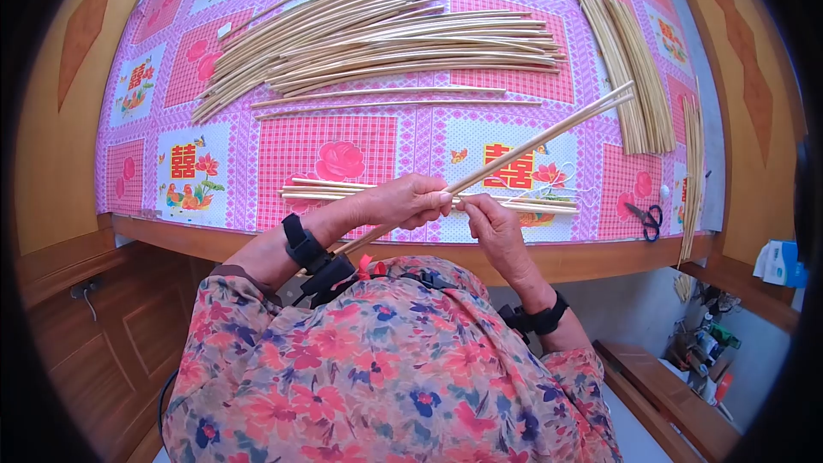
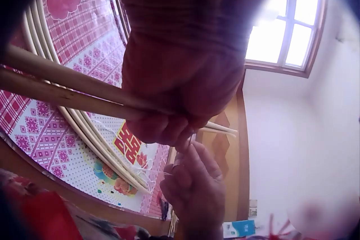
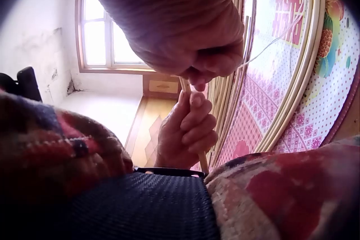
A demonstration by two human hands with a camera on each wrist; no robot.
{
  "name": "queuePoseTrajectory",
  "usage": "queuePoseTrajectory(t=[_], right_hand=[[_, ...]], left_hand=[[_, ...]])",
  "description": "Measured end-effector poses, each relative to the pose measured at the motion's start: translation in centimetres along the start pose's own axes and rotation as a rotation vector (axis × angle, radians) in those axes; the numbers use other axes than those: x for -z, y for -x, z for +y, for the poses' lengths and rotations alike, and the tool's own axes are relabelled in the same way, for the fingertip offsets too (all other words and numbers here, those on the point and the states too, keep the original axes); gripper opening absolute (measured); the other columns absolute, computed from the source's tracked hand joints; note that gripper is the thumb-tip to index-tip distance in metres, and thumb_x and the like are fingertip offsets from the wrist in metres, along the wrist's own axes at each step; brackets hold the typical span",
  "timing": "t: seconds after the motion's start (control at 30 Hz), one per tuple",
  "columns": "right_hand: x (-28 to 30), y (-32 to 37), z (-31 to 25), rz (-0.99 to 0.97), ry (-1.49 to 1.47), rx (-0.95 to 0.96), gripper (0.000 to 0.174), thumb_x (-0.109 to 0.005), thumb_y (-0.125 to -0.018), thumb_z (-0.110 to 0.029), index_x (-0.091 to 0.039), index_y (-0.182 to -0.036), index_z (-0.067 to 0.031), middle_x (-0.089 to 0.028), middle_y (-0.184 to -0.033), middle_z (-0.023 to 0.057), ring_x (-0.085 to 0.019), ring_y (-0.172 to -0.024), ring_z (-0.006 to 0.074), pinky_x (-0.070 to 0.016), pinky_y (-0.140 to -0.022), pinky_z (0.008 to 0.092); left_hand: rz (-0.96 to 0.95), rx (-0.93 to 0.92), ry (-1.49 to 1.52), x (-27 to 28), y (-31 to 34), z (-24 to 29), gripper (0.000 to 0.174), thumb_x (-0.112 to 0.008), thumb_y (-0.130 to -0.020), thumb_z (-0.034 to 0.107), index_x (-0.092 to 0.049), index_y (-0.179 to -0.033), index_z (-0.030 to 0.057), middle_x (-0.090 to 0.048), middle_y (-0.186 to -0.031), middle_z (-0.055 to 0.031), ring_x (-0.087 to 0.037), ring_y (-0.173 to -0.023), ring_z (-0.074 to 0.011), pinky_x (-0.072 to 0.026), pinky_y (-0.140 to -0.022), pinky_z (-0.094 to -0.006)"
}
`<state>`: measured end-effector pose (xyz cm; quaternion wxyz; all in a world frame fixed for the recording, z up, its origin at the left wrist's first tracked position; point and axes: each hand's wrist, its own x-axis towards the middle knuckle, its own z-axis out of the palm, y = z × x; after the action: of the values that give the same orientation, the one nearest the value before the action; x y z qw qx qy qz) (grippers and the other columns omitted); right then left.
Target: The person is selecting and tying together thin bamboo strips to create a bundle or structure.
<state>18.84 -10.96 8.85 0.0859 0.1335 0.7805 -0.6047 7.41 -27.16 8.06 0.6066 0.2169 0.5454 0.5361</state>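
My left hand [image 1: 407, 203] grips a small bunch of long, pale wooden sticks [image 1: 540, 141], which slants from under the forearm up to the right. Close beside it, my right hand [image 1: 497, 227] has its thumb and fingers bent together at the sticks. A thin white string [image 3: 270, 46] runs out from the right hand's fingers in the right wrist view. Both hands' fingertips meet around the sticks in the left wrist view, where the palm hides part of the hold. Under the hands, several more sticks [image 1: 330, 191] lie along the table's front edge.
Large piles of sticks [image 1: 411, 43] cover the back of the patterned tablecloth [image 1: 326, 133]. Another bundle [image 1: 630, 77] lies at the right, with thinner sticks [image 1: 691, 171] overhanging the edge. Dark-handled scissors [image 1: 647, 221] are at the front right, near a blue-and-white packet [image 1: 780, 264].
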Motion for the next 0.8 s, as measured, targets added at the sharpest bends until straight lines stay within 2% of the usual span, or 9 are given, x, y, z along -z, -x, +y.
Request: queuePoseTrajectory(t=[0.13,0.43,0.53,0.63,0.7,0.8], right_hand=[[-0.3,0.1,0.0,0.004,-0.022,0.015,0.012,-0.049,-0.085,-0.009,-0.058,-0.09,-0.0022,-0.043,-0.054,0.0,-0.039,-0.048,0.0054,-0.034,-0.044,0.0214],[-0.6,-0.1,-0.2,-0.014,-0.014,-0.009,0.011,-0.05,-0.085,-0.008,-0.057,-0.09,-0.0013,-0.042,-0.054,0.001,-0.038,-0.048,0.0064,-0.0337,-0.044,0.022],[-0.6,-0.2,-0.5,-0.006,-0.007,0.012,0.011,-0.049,-0.085,-0.009,-0.056,-0.09,-0.0012,-0.043,-0.054,0.001,-0.039,-0.048,0.0065,-0.0338,-0.044,0.0223],[-0.7,-0.5,-1.3,-0.009,0.015,0.008,0.012,-0.048,-0.086,-0.01,-0.056,-0.088,-0.0012,-0.043,-0.054,0.0007,-0.039,-0.048,0.0065,-0.0338,-0.044,0.0225],[-0.8,-0.8,-1.6,-0.009,0.017,0.003,0.012,-0.047,-0.086,-0.01,-0.056,-0.088,-0.0013,-0.043,-0.054,0.0007,-0.039,-0.048,0.0064,-0.0337,-0.044,0.0227],[-1.1,-1.1,-0.9,-0.022,-0.031,-0.052,0.012,-0.047,-0.086,-0.011,-0.055,-0.087,-0.0014,-0.043,-0.054,0.0006,-0.04,-0.048,0.0062,-0.0337,-0.044,0.023]], left_hand=[[0.021,0.039,0.092,-0.5,0.2,-0.5,0.029,-0.036,-0.092,0.03,-0.05,-0.085,0.0053,-0.033,-0.056,0.0063,-0.028,-0.044,-0.0031,-0.0251,-0.039,-0.019],[0.04,0.055,0.092,-0.6,0.6,-0.8,0.028,-0.037,-0.092,0.031,-0.05,-0.084,0.0063,-0.032,-0.055,0.0069,-0.028,-0.044,-0.0031,-0.0249,-0.039,-0.0189],[-0.008,0.055,0.119,-0.5,0.4,-1.0,0.029,-0.037,-0.091,0.031,-0.049,-0.083,0.0066,-0.032,-0.055,0.007,-0.027,-0.045,-0.0031,-0.0246,-0.039,-0.019],[0.043,0.063,0.071,-0.8,0.3,-0.7,0.029,-0.037,-0.091,0.032,-0.049,-0.083,0.0067,-0.031,-0.055,0.0071,-0.027,-0.045,-0.0032,-0.0242,-0.039,-0.019],[0.044,0.056,0.054,-0.6,0.3,-0.5,0.027,-0.038,-0.091,0.029,-0.049,-0.08,0.0062,-0.037,-0.056,0.0048,-0.032,-0.044,-0.0039,-0.0295,-0.038,-0.0196],[0.048,0.026,0.057,-0.6,0.2,-1.1,0.027,-0.038,-0.091,0.028,-0.049,-0.08,0.006,-0.038,-0.057,0.0043,-0.033,-0.045,-0.0039,-0.03,-0.038,-0.0197]])
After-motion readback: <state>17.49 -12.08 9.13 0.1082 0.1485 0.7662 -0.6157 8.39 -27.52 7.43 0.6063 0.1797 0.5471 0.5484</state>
